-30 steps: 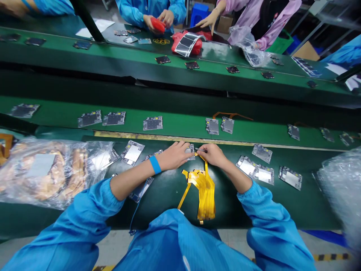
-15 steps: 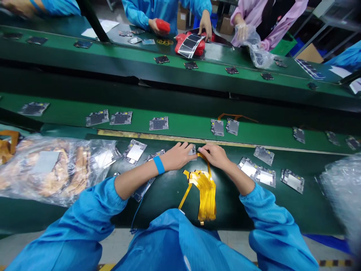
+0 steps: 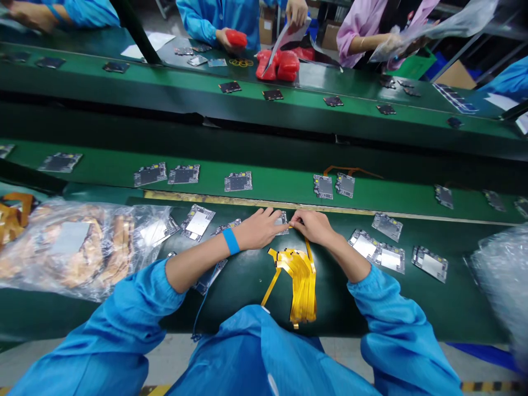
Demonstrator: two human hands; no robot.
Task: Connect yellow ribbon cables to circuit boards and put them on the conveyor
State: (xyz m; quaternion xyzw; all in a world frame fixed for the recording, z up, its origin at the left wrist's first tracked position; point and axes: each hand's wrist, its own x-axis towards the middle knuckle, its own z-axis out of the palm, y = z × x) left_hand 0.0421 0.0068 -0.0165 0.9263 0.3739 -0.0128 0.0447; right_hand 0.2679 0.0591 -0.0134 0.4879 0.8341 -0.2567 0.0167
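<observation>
A small circuit board (image 3: 282, 221) lies on the dark green bench, partly covered by my left hand (image 3: 260, 227). That hand rests on the board with its fingers spread, and a blue band circles the wrist. Just to the right, my right hand (image 3: 314, 225) pinches the end of a yellow flex cable (image 3: 308, 250) at the board's right edge. Below both hands is a stack of yellow flex cables (image 3: 303, 289). Further boards lie left of my left hand (image 3: 198, 221) and beyond my right hand (image 3: 390, 257).
A clear bag of copper-coloured parts (image 3: 88, 247) fills the left side, with clear plastic wrap (image 3: 503, 275) at the far right. Behind the bench runs a green conveyor (image 3: 272, 184) carrying boards. Co-workers handle red bundles (image 3: 286, 65) and a plastic bag across the line.
The boards on the near conveyor have shifted right, those on the far one left. Across the line, a co-worker's hand has raised a sheet and another person's plastic bag has been lifted. My hands have barely moved.
</observation>
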